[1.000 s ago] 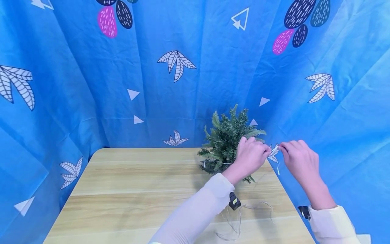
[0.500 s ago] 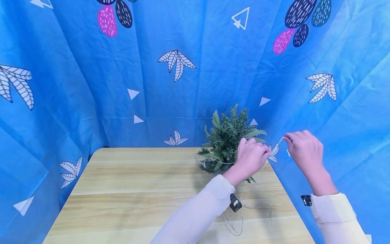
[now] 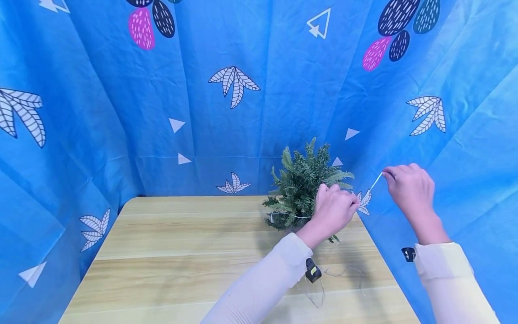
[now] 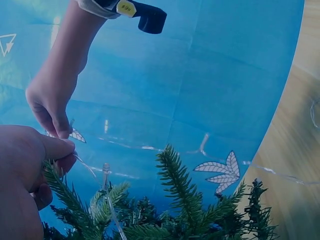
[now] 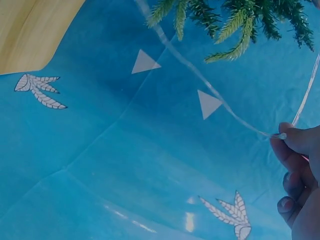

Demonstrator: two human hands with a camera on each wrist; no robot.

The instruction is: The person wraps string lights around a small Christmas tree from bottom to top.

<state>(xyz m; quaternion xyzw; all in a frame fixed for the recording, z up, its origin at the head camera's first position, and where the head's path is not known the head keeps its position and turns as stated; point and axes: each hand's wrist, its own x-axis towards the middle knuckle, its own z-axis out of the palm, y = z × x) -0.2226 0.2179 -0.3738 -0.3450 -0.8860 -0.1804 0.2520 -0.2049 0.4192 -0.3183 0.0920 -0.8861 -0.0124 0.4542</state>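
Note:
A small green artificial Christmas tree (image 3: 301,184) stands at the table's back right, with a clear string-light wire (image 3: 295,216) across its lower branches. My left hand (image 3: 333,207) is at the tree's right side and pinches the wire between thumb and finger. Up and to the right, my right hand (image 3: 412,191) pinches the same string lights, and a short taut stretch runs between the hands. In the right wrist view the string lights (image 5: 200,75) run from the fingertips of the right hand (image 5: 305,165). A clear bulb (image 4: 106,172) shows among the branches in the left wrist view.
Loose wire (image 3: 317,297) lies on the wooden table (image 3: 170,252) near the front right, partly hidden by my left forearm. Blue patterned cloth (image 3: 226,144) hangs behind and on both sides. The right hand is beyond the table's right edge (image 3: 384,256).
My right hand has moved up and right, away from the left hand, lengthening the stretch between them. The loose wire on the table has shifted. My left hand stays nearly still.

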